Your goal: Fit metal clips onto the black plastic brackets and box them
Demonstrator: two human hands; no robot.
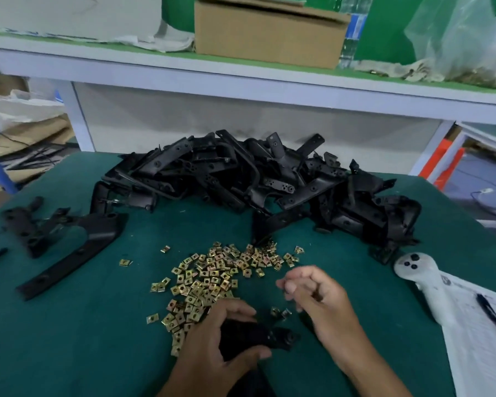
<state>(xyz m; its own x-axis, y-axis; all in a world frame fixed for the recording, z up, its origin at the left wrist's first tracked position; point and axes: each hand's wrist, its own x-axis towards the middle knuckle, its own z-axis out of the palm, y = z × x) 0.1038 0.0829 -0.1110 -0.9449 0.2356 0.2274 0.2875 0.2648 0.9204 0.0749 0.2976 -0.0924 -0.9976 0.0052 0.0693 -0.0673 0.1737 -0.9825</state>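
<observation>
Head view: left hand (212,342) fingers around black bracket (258,336); right hand (318,296) loosely curled, empty.

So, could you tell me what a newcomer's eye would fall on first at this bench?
Probably the big tangled heap of black plastic brackets across the far side of the green table, then the scatter of brass-coloured metal clips in front of it. Nearest the camera, the left hand grips one bracket beside the right hand.
</observation>
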